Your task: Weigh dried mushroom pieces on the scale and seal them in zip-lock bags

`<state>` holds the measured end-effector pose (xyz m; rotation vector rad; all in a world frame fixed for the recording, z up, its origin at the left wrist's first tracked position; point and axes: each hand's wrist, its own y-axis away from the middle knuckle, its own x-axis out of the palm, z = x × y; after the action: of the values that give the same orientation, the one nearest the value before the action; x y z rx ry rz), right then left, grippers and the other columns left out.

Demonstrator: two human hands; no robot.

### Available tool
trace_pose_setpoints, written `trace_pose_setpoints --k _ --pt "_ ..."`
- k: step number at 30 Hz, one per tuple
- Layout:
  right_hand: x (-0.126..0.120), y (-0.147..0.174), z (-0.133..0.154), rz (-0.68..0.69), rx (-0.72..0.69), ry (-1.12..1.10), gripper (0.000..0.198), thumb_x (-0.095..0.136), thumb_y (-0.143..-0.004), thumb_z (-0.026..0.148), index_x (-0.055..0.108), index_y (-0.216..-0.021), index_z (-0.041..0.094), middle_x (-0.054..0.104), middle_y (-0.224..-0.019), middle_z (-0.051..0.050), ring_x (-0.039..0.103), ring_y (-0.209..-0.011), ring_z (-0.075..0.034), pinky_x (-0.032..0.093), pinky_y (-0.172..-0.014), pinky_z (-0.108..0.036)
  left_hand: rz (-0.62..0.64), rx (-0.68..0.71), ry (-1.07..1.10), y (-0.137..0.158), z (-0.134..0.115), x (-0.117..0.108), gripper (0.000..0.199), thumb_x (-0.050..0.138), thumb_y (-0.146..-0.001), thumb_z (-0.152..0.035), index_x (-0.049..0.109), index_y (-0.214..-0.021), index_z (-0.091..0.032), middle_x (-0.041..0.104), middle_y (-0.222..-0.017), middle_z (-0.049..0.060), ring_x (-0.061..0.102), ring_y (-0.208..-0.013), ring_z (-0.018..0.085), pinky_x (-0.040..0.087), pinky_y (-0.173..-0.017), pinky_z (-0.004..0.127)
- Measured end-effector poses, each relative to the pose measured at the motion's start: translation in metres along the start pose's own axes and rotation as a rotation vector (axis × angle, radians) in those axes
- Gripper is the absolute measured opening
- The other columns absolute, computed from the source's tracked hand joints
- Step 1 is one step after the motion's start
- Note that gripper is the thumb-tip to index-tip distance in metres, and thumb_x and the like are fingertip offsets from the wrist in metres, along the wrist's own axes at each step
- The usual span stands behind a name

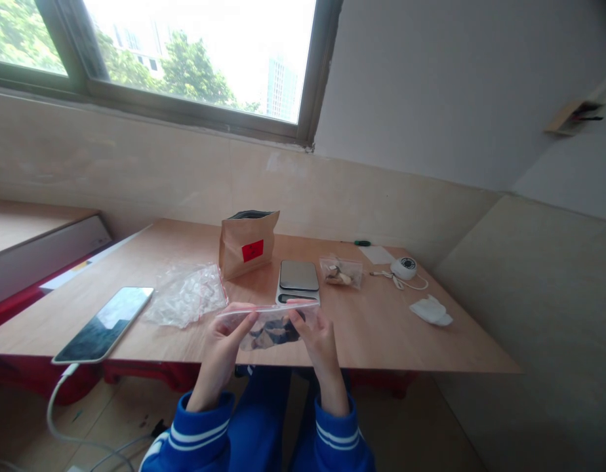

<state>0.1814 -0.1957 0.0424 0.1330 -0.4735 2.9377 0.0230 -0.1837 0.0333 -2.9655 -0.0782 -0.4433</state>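
A clear zip bag (268,334) with dark pieces inside is stretched between my two hands over the table's front edge. My left hand (229,333) pinches its top strip at the left, thumb on the near side. At the right, my right hand (313,328) pinches the same strip with the thumb. What the dark pieces are I cannot make out. Just beyond the bag sits a small kitchen scale (299,275) with a metal plate, its front partly hidden. Behind my left hand stands a brown paper pouch (248,246) with a red label, its top open.
A pile of clear plastic bags (187,295) and a phone on a cable (106,324) lie to the left. Right of the scale are a filled zip bag (341,273), a small white fan-like device (404,267), a crumpled tissue (431,310) and a green-handled tool (362,243).
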Motion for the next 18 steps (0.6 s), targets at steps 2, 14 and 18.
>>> trace_pose_setpoints --k 2,14,18 --pt "-0.002 0.002 0.002 -0.009 -0.011 0.007 0.022 0.070 -0.078 0.037 0.072 -0.090 0.019 0.074 -0.089 -0.006 0.069 -0.088 -0.021 0.055 -0.083 -0.035 0.024 0.021 -0.012 0.002 -0.002 0.000 0.023 0.072 -0.072 -0.036 0.069 -0.080 -0.015 0.068 -0.078 0.003 0.065 -0.075 0.017 0.053 -0.068 0.026" --pt "-0.013 0.012 0.003 -0.044 -0.026 0.047 0.021 0.068 -0.080 0.040 0.072 -0.081 0.019 0.073 -0.081 -0.005 0.069 -0.082 -0.021 0.055 -0.078 -0.032 0.032 0.000 -0.025 0.011 -0.010 0.008 0.023 0.074 -0.071 -0.036 0.066 -0.076 -0.015 0.062 -0.074 0.001 0.060 -0.066 0.014 0.049 -0.055 0.021" --pt "-0.015 0.013 -0.002 -0.056 0.016 0.055 0.023 0.068 -0.079 0.041 0.073 -0.084 0.019 0.074 -0.083 -0.006 0.069 -0.084 -0.021 0.054 -0.081 -0.033 0.043 -0.024 -0.043 0.012 -0.009 0.009 0.024 0.074 -0.071 -0.036 0.066 -0.078 -0.015 0.063 -0.072 0.001 0.061 -0.065 0.014 0.049 -0.055 0.022"
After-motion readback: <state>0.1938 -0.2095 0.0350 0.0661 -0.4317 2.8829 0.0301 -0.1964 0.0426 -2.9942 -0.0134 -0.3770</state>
